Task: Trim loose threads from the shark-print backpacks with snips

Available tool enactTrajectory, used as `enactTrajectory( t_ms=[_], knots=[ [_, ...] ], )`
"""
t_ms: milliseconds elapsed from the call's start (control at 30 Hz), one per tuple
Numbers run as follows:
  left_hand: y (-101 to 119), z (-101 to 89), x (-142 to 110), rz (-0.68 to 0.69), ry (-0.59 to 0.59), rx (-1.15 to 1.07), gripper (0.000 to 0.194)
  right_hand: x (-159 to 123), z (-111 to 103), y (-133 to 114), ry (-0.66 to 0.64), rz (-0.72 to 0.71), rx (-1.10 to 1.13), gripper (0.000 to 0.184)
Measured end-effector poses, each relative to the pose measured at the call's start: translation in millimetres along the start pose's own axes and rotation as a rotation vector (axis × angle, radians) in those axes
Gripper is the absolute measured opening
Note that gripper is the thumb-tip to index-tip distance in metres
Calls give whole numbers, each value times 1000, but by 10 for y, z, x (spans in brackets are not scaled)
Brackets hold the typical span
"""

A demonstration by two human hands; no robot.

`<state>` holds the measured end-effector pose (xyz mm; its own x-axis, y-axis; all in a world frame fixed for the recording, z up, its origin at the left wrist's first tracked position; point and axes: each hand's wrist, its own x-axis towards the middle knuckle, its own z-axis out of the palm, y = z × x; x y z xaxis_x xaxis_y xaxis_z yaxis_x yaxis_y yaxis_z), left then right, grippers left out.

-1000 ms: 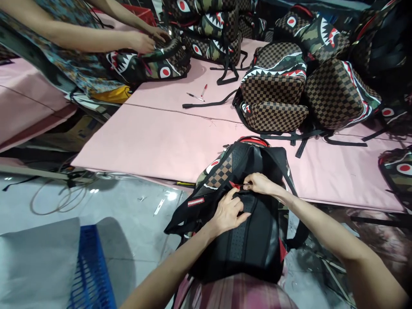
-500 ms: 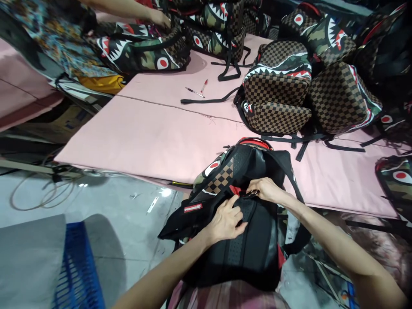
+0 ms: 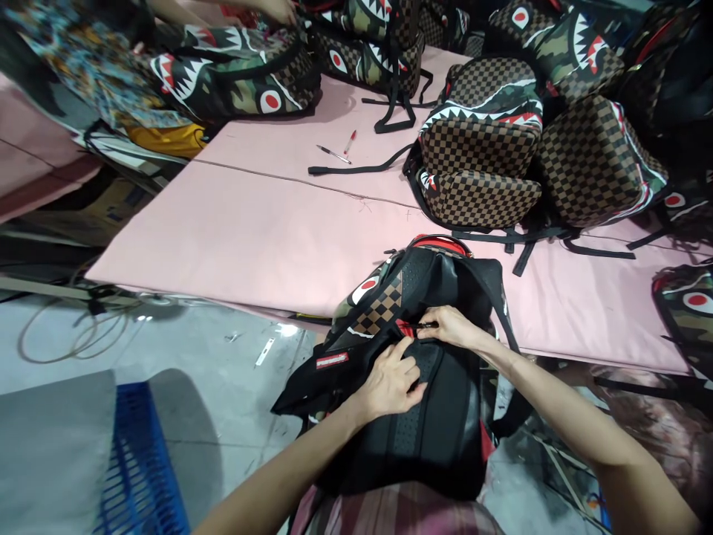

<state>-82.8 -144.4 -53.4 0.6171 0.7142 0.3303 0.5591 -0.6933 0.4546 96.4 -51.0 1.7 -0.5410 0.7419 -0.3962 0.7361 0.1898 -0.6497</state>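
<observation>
A black backpack (image 3: 445,416) with camouflage and brown-checked sides rests on my lap, its back panel up and its top against the table edge. My left hand (image 3: 393,380) lies on the panel, fingers curled, the index fingertip pinning a bit of red fabric (image 3: 405,328). Across from it, my right hand (image 3: 450,327) grips a small dark tool that looks like thread snips (image 3: 426,325), its tip at the red fabric. Fingers hide part of the tool. Left of my left hand, a black strap with a red-and-white label (image 3: 333,360) sticks out.
On the pink table (image 3: 234,223) stand several checked backpacks (image 3: 479,141). Two pens (image 3: 334,154) lie near a loose strap. At the far left, a co-worker's arm (image 3: 272,9) reaches over another backpack (image 3: 239,82). A blue crate (image 3: 142,461) stands on the floor.
My right hand has shifted slightly left, and the dark tool now points at the red fabric. My left hand stays in place. The co-worker's hand has moved slightly up in the view.
</observation>
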Motion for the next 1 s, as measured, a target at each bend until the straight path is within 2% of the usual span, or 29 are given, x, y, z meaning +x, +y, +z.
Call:
enactTrajectory(
  t_ms=[100, 167, 233, 300, 333, 367, 467, 500, 567, 633, 733, 833, 900, 1000],
  knots=[
    [-5, -6, -1, -14, -11, 3, 19, 75, 61, -13, -24, 7, -38, 9],
    [5, -26, 2, -32, -25, 9, 18, 90, 44, -11, 17, 27, -48, 9],
    [25, -59, 33, -37, -39, 18, 17, 48, -24, -13, 206, 77, 35, 12],
    [30, -92, 122, -2, -60, 29, 18, -82, -109, -29, 477, 109, 220, 16],
    [17, -103, 195, 23, -82, 39, 20, -190, -145, -44, 571, 104, 334, 19],
    [-12, -107, 287, 39, -108, 53, 24, -329, -173, -61, 599, 85, 443, 23],
    [-176, -68, 624, -1, -191, 114, 41, -929, -190, -74, 495, 48, 664, 34],
    [-238, -45, 731, -13, -210, 134, 44, -1176, -173, -45, 510, 66, 705, 36],
    [-325, -9, 891, -16, -235, 168, 47, -1697, -95, 94, 630, 153, 727, 35],
    [-343, -21, 937, -4, -258, 190, 46, -2194, 63, 326, 696, 328, 635, 29],
    [-296, -180, 732, -17, -291, 184, 38, -2742, 471, 689, 739, 611, 438, 22],
    [-343, -485, 213, -65, -289, 162, 36, -2946, 989, 820, 828, 741, 362, 19],
    [-483, -715, -224, -218, -251, 166, 38, -2895, 1299, 727, 881, 727, 368, 22],
    [-768, -990, -790, -620, -200, 133, 48, -2602, 1565, 449, 893, 504, 405, 29]
  ],
)
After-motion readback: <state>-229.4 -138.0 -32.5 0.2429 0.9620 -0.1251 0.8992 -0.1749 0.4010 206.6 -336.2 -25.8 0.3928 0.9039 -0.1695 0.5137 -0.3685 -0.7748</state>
